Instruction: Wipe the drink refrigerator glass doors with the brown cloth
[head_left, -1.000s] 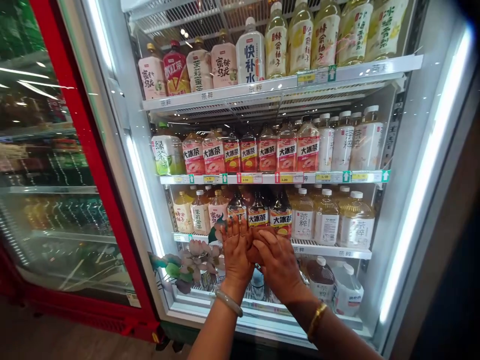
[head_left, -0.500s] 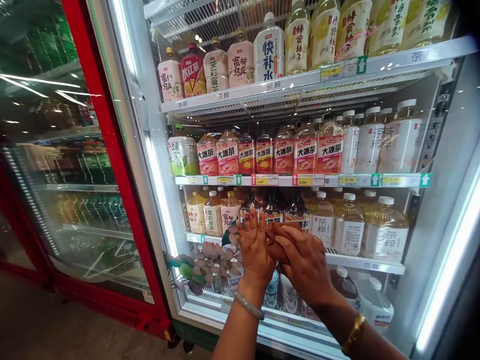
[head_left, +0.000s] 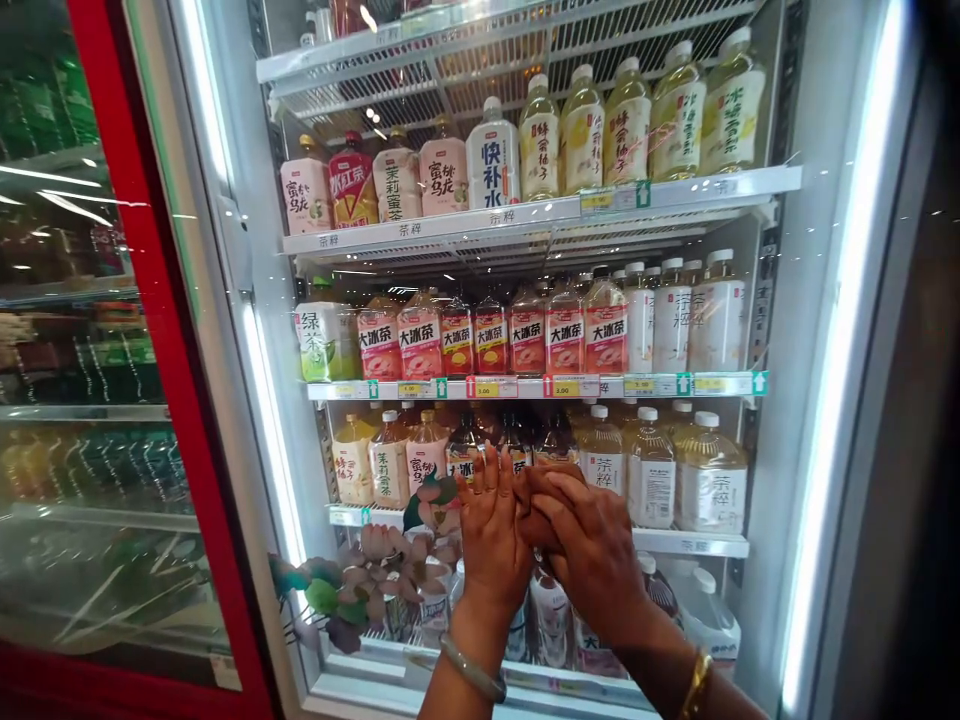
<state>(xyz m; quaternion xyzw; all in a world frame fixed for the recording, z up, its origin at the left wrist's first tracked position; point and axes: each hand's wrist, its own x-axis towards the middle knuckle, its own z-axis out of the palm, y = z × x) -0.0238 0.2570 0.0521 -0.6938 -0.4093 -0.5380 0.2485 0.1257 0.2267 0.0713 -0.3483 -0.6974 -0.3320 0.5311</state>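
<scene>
My left hand (head_left: 493, 545), with a grey bangle at its wrist, lies flat toward the glass front of a drinks cooler, fingers up and slightly apart. Close on its right is my right hand (head_left: 589, 545), a gold bracelet (head_left: 696, 685) on its wrist. Its fingers are bent and pressed together, pointing left. A dark brown shape beside them looks like their reflection; whatever they may hold is hidden. Left of my left hand, a flower-and-leaf decal (head_left: 390, 565) appears to be on the glass, its upper leaf near my fingers.
Behind the glass, shelves (head_left: 525, 388) carry rows of bottled teas (head_left: 420, 335) and other drinks. A bright light strip (head_left: 832, 400) runs down the right side. On the left stands another cooler with a red frame (head_left: 161, 330).
The view has shifted, so the shelves sit further left and lower. My two hands keep nearly the same pose side by side, with a slightly wider gap between the left hand and the decal flowers.
</scene>
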